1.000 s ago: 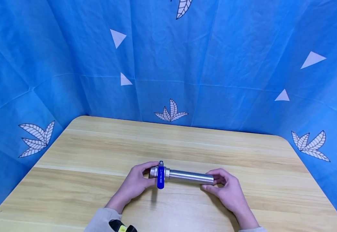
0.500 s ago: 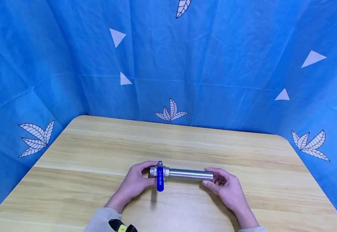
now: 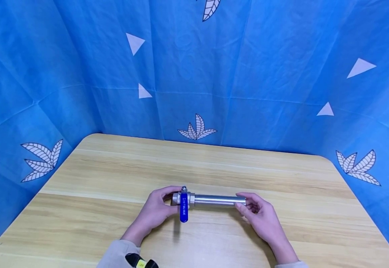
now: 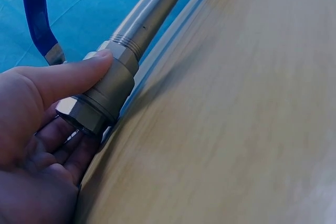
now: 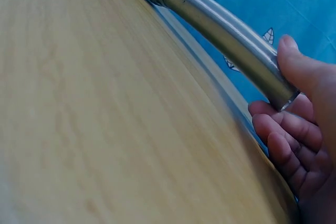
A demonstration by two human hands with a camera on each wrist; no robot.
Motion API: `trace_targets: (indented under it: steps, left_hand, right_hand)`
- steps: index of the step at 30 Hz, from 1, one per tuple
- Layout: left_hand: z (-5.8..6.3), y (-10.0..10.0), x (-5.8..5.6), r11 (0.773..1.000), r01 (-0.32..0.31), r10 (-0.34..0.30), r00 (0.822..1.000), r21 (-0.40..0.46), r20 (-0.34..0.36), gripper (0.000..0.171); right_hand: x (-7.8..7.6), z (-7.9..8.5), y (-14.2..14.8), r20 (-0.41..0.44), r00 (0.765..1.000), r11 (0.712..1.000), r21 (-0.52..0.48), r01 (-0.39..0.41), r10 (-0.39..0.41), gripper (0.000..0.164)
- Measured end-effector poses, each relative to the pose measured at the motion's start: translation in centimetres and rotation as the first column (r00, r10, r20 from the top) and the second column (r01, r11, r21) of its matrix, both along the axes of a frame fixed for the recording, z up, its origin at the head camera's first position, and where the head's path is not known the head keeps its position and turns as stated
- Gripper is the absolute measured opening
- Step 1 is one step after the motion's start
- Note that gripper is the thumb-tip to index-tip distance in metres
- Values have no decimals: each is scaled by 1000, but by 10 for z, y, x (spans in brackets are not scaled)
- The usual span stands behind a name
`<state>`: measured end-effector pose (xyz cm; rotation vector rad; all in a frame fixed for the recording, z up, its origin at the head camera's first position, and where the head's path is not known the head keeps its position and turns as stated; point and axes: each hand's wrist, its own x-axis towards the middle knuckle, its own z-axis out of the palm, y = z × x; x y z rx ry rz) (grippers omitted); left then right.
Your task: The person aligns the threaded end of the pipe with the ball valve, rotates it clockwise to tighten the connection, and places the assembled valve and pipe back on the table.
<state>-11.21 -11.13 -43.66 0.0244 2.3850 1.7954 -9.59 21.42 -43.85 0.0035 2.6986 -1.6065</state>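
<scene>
A steel ball valve (image 3: pixel 192 200) with a blue lever handle (image 3: pixel 184 209) is joined to a straight steel pipe (image 3: pixel 214 200), held low over the table's middle. My left hand (image 3: pixel 155 209) grips the valve body, thumb on the near side and fingers beyond it. In the left wrist view, a few threads of the pipe (image 4: pixel 149 19) show beside the valve's hex collar (image 4: pixel 122 56). With thumb and fingers, my right hand (image 3: pixel 261 216) pinches the pipe's free end. The right wrist view shows that thumb (image 5: pixel 295 59) on top of the pipe and the other fingers curled below.
The wooden table (image 3: pixel 120 167) runs under both hands, its rounded far corners near a blue curtain (image 3: pixel 194 67) with white leaf and triangle prints. A black strap with a yellow patch (image 3: pixel 141 263) is on the left wrist.
The right thumb has rolled upward over the pipe, and the pipe's right end sits slightly higher. The blue lever's free end has dropped slightly toward the viewer. My left hand keeps its grip.
</scene>
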Motion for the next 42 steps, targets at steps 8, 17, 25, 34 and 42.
trace_targets:
  steps: [8,17,25,34,42]
  left_hand:
    - [1,0,0,1000,7,-7,1000,3,7,56]
    - [0,1,-1,1000,13,-13,1000,-2,0,56]
    - [0,1,1,1000,9,-9,1000,4,-1,57]
    - [2,1,1,999,-12,12,1000,31,-2,58]
    - [0,1,-1,999,-28,28,999,27,15,54]
  right_hand:
    - [1,0,1,6,1000,1000,-6,-12,12,58]
    - [4,2,0,-8,1000,999,-51,5,-6,43]
    - [3,2,0,-29,1000,1000,-16,4,-5,42]
    - [2,2,-1,-22,1000,1000,30,-4,5,40]
    - [-1,-1,-3,7,1000,999,46,-8,8,28]
